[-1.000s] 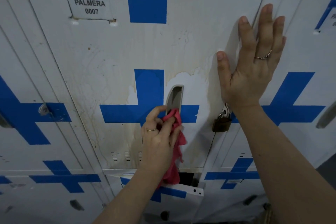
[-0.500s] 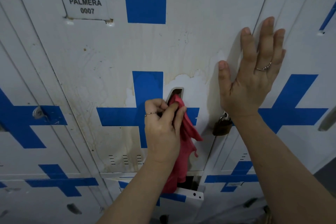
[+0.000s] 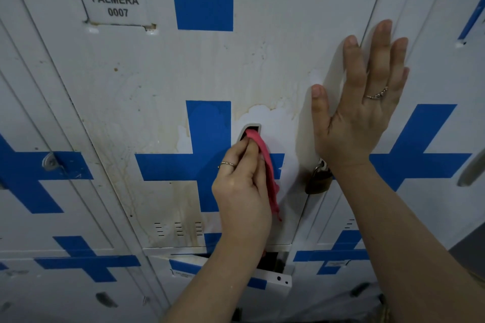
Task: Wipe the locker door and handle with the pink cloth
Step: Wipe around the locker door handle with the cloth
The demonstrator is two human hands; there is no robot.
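Note:
The white locker door [image 3: 162,81] bears a blue cross and brown stains. Its recessed handle [image 3: 252,128] sits right of the cross's centre. My left hand [image 3: 240,186] pinches the pink cloth [image 3: 266,165] and pushes its top end into the handle's slot; the rest of the cloth hangs down past my wrist. My right hand [image 3: 362,102] lies flat with straight fingers against the door's right edge, above a brass padlock [image 3: 316,181].
A nameplate [image 3: 115,4] reading PALMERA 0007 is at the upper left of the door. Neighbouring lockers stand on both sides. Below, a lower locker door [image 3: 273,279] hangs ajar with a dark gap.
My left hand has moved up along the handle with the cloth, from its lower end to the top of the slot. My right hand stays flat on the door.

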